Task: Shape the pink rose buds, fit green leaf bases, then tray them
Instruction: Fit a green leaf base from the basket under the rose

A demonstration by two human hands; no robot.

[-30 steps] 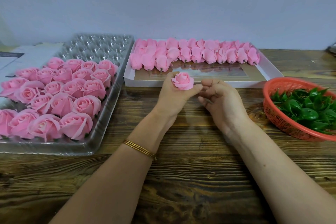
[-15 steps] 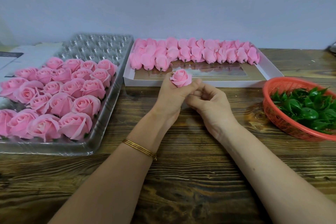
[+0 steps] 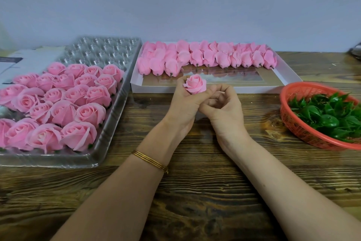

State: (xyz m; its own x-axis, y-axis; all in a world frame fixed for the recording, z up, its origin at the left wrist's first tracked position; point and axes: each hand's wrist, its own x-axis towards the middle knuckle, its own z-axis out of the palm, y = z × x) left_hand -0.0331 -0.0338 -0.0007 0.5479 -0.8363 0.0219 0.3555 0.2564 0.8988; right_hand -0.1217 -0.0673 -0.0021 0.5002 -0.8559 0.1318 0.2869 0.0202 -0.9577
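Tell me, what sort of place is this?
Probably a small craft workbench for artificial roses: clear tray of finished roses, white box of buds, red basket of leaf bases.

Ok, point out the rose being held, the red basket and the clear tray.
held rose (image 3: pixel 195 84): head view, on its pink outer petals.
red basket (image 3: pixel 304 135): head view, on its near mesh wall.
clear tray (image 3: pixel 101 51): head view, on its bare far cells.

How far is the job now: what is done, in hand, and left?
Done: finished roses fill the near rows of the clear tray. In hand: the left hand holds one shaped rose, right hand curled beside it; no green base shows. Left: closed buds in the white box, leaf bases in the red basket, empty far pockets.
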